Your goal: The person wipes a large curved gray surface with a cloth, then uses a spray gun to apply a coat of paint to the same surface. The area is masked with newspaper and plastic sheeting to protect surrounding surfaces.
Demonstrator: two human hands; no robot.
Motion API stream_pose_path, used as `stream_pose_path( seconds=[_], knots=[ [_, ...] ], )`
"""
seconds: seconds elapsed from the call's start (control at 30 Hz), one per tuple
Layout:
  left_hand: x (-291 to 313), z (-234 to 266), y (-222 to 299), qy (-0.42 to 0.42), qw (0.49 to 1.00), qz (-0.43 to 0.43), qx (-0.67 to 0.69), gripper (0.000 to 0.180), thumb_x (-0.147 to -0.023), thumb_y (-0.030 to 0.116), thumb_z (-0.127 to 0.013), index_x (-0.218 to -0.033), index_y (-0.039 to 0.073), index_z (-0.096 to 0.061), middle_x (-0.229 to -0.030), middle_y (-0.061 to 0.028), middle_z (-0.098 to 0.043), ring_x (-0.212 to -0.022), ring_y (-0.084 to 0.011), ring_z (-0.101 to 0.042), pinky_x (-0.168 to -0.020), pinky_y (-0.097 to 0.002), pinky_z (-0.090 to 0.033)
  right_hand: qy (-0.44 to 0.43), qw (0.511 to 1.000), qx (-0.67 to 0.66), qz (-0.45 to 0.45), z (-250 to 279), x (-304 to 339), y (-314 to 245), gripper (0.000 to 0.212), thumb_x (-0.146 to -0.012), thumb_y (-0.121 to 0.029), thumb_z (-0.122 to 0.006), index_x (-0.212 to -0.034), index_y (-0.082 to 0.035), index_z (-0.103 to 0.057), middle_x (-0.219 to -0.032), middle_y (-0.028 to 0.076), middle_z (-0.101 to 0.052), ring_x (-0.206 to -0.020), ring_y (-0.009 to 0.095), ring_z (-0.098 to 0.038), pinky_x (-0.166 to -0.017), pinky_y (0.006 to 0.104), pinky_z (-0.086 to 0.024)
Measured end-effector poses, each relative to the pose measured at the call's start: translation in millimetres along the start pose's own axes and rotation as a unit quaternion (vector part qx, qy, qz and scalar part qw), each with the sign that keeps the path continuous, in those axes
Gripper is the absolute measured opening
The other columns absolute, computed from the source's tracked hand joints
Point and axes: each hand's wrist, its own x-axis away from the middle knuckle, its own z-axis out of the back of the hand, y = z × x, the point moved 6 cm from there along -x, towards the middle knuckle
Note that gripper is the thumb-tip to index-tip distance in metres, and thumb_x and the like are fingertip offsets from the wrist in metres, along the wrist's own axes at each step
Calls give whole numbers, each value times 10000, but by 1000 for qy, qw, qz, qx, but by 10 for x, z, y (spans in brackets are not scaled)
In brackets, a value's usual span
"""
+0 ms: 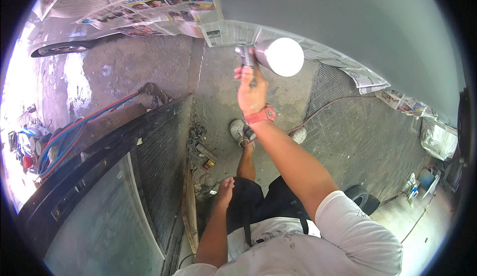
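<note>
My right hand (252, 89), below a red wristwatch, is closed around the handle of a metal spray gun (245, 60). A paint cup (285, 56) with a bright white round top sits on the gun's right side. Just beyond it is a grey-coated vehicle panel (338, 12), with masking newspaper (231, 32) along its lower edge. The gun appears apart from the panel. My left hand (226, 190) hangs low by my left thigh, fingers loosely extended and nothing visible in it.
A dark panel with a glass-like pane (109, 216) leans close on my left. Rubble (203, 152) lies beside it. A thin reddish hose (323, 108) crosses the floor near my feet. Blue and red hoses (64, 142) lie far left; a tire (357, 195) is at right.
</note>
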Motion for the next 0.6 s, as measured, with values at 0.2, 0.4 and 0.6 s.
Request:
stream_pose_path(
  seconds=[0.2, 0.4, 0.6],
  knots=[
    [-52, 22, 213, 48, 995, -64, 52, 654, -1015, 554, -571, -1353, -6, -592, -1262, -161, -688, -1132, -269, -661, -1009, -383, -485, -81, 996, 23, 41, -422, -94, 48, 588, -1079, -429, -513, -1561, -99, -449, -1036, 141, -711, -911, 190, -649, -862, 350, -533],
    [-97, -179, 434, 31, 994, -81, 61, 585, -1035, 487, -576, -1345, -8, -598, -1260, -165, -689, -1118, -269, -672, -987, -363, -501, -64, 991, -48, -108, -12, -81, 260, 551, -1075, -363, -507, -1547, -82, -469, -1211, 212, -699, -1105, 236, -689, -960, 355, -522],
    [-119, -289, 442, 19, 994, -96, 49, 575, -1035, 480, -575, -1325, -15, -611, -1248, -166, -693, -1084, -269, -686, -967, -363, -510, 165, 985, -37, -30, 905, 267, 325, 522, -1072, -237, -508, -1565, -80, -437, -1060, 125, -723, -954, 156, -675, -865, 330, -552]
  ],
)
